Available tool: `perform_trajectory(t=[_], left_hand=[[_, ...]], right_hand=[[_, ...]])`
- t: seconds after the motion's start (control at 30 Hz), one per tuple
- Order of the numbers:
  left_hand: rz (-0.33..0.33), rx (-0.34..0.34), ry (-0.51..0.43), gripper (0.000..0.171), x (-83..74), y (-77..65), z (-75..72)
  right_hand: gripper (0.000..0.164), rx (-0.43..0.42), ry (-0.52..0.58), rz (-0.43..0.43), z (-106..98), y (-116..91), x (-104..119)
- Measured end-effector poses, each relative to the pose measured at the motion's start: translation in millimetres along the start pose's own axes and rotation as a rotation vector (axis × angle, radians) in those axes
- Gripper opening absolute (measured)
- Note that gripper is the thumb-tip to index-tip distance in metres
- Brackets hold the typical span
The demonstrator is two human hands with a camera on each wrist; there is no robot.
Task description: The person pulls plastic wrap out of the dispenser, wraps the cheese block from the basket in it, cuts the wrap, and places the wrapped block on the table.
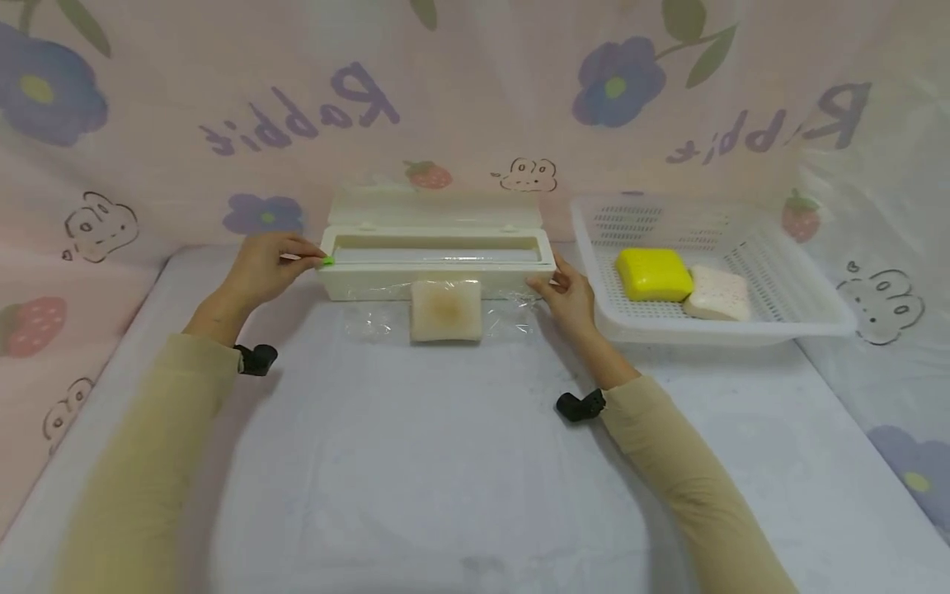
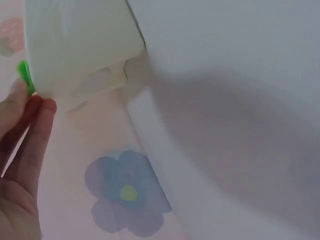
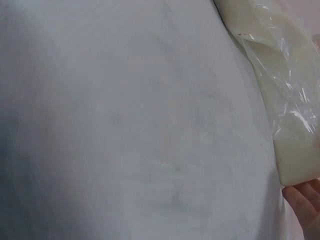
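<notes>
Closest in, two beige sleeves (image 1: 141,462) reach up the white table (image 1: 416,462), a black wrist mount (image 1: 256,360) at each cuff. And there's the cream film dispenser (image 1: 371,285), lid (image 1: 434,210) raised, lying crosswise between the hands! The left hand (image 1: 269,262) pinches the little green slider (image 1: 328,261) at its left end; the right hand (image 1: 571,301) grips the opposite end, thumb at the front.

The box looks stiff, smooth and probably light, likely to skid if unsteadied, so its ends seem the best hold. The clear film (image 1: 515,318) hanging over the front is another matter: thin, clingy, quick to crease, best handled by its edges. On it, just before the dispenser, sits a pale square block (image 1: 445,309) with a brown patch, probably soft, and right in the film's way.

Over to the right, the white basket (image 1: 712,334) crowds that right hand, with a yellow block (image 1: 653,274) and a speckled pale block (image 1: 716,293) touching inside. Behind, a printed curtain (image 1: 475,99).
</notes>
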State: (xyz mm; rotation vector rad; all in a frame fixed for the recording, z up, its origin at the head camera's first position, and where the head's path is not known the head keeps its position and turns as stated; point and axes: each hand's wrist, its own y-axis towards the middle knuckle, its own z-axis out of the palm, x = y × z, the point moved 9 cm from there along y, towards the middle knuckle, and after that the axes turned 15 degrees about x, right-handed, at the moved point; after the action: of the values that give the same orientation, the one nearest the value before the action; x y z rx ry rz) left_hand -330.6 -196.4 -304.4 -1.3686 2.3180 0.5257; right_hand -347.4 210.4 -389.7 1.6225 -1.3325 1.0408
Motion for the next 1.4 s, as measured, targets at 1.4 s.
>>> perform_trajectory(t=[1.4], left_hand=[[-0.495, 0.014, -0.523, 0.037, -47.6, -48.0, 107.1]], right_hand=[[0.029, 0.115, -0.371, -0.476, 75, -24, 94]])
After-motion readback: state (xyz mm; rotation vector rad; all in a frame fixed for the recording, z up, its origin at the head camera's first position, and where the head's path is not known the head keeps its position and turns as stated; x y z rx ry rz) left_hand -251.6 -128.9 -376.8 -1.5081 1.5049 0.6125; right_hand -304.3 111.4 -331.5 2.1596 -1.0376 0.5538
